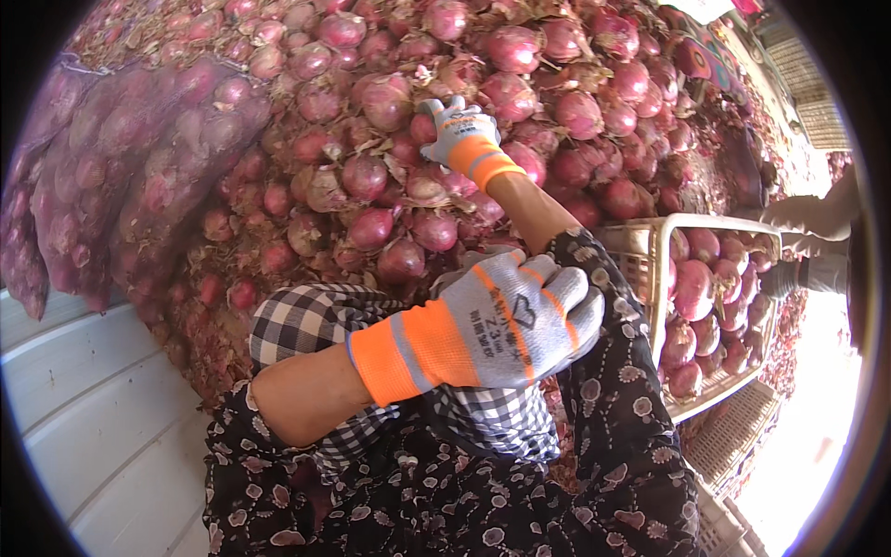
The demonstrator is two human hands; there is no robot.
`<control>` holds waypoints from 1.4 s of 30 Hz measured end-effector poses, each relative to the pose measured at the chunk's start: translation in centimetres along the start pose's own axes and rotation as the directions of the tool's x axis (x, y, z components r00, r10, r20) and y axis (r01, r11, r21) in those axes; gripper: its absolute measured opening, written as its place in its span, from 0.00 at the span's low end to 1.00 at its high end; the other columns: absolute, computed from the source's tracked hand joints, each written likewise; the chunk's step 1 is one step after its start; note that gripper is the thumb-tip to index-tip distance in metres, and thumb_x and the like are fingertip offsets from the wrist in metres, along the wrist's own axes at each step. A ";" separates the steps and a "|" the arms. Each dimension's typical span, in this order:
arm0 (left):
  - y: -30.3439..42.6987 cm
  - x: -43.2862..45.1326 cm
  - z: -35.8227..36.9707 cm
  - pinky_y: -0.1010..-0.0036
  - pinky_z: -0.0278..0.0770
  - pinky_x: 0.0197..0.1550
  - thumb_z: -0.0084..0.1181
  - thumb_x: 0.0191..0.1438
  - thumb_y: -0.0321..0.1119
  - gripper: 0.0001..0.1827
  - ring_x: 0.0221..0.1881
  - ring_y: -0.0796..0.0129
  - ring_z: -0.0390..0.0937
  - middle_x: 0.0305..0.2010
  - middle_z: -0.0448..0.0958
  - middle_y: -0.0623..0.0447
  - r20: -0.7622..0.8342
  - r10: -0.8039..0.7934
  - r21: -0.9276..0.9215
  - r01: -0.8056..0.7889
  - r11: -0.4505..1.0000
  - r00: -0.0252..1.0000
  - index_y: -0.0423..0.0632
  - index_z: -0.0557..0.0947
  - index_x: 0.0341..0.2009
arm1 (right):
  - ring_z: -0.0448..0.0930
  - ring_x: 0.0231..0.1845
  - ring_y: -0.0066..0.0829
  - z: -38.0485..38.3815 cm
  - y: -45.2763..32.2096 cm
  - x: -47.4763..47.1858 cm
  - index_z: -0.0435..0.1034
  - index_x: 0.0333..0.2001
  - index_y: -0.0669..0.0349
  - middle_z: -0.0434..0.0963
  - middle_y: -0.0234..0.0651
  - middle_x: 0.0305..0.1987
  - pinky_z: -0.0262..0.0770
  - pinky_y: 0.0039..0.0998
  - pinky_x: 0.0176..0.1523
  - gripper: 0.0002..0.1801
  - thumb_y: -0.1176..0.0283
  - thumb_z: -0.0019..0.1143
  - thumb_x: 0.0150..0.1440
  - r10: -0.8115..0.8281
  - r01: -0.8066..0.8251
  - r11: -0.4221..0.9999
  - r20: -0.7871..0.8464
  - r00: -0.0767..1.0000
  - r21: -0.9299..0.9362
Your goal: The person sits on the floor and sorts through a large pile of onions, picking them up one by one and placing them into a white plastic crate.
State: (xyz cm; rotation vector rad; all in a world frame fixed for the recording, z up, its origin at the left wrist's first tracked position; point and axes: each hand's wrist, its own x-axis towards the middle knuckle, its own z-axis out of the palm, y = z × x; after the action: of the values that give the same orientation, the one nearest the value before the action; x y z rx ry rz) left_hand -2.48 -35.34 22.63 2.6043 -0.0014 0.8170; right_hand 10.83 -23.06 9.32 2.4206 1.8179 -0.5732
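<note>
Both hands wear grey work gloves with orange cuffs. My right hand (pixel 465 132) reaches out over a heap of red onions (pixel 365 177). Its thumb and forefinger curve around a small red onion (pixel 422 129) lying in the heap. Closer to me, my left hand (pixel 532 317) hangs above my knees with its back towards me and its fingers curled. The palm is hidden, so whether it holds anything cannot be seen. To the right of the heap, a plastic crate (pixel 661 278) is tilted towards me with several red onions (pixel 695 289) inside.
Filled purple mesh sacks (pixel 160 153) lean at the left beside a white ribbed panel (pixel 104 418). Further crates (pixel 734 435) stand at the lower right. Another person's gloved hand (pixel 779 280) is at the onion crate's far side. Dry onion skins litter the ground.
</note>
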 end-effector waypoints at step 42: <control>11.2 6.7 14.0 0.72 0.72 0.51 0.51 0.59 0.30 0.16 0.49 0.63 0.76 0.50 0.76 0.43 0.263 -0.058 -0.561 0.201 0.803 0.963 0.38 0.75 0.51 | 0.79 0.48 0.35 4.8 18.0 -44.9 0.66 0.53 0.69 0.75 0.43 0.50 0.74 0.39 0.55 0.29 0.60 0.57 0.54 0.393 0.423 -0.730 -0.177 0.902 0.537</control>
State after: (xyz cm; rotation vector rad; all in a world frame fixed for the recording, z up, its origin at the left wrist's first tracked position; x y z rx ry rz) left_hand 9.36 -50.15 20.09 2.0610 -0.1208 0.3691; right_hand 15.95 -70.92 16.50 -0.6000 -0.0578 0.9069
